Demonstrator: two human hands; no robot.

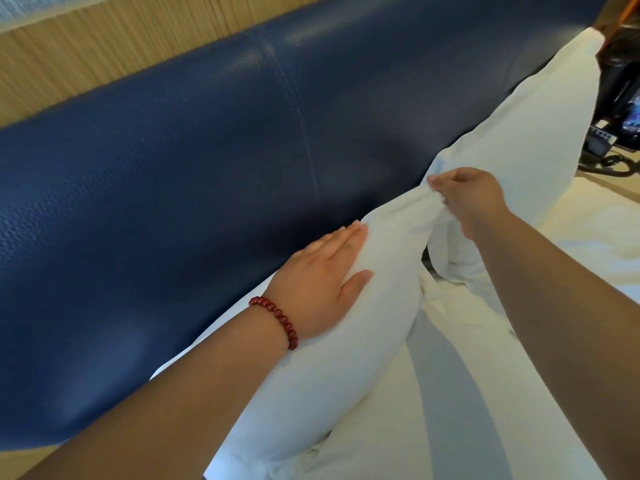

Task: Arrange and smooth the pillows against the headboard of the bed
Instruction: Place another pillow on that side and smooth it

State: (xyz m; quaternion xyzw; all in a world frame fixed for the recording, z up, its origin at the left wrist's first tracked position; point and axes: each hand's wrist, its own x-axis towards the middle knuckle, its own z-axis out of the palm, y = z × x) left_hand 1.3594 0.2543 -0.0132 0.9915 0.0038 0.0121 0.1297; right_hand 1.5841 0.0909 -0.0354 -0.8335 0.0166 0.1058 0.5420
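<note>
Here, my right hand (474, 202) is pinching the bunched top corner of the nearer white pillow (311, 393). My thumb and fingers are closed on the gathered cloth, the back of the hand faces up and the wrist is bent a little. My left hand (322, 282) lies flat on the same pillow a little below that corner. Its fingers are straight and held together and point up along the pillow's top edge, the thumb is spread out to the side, and it grips nothing. A red bead bracelet (277, 320) sits on that wrist. Both forearms reach in from the bottom of the view, the left low beside the headboard and the right crossing over the bed sheet (450, 410).

The nearer pillow stands on its long edge and leans against the blue padded headboard (173, 202), its back edge touching the padding. Past my right hand, the second white pillow (519, 140) leans on the headboard in line with it. The two pillows' corners meet under my fingers, and a narrow dark gap shows lower down between them. A broad stretch of headboard with a stitched seam rises above the pillows' top edges, and above it is a wood-grain wall panel (104, 53). Dark equipment and a cable (609, 164) crowd the far right, beyond the second pillow's end.
</note>
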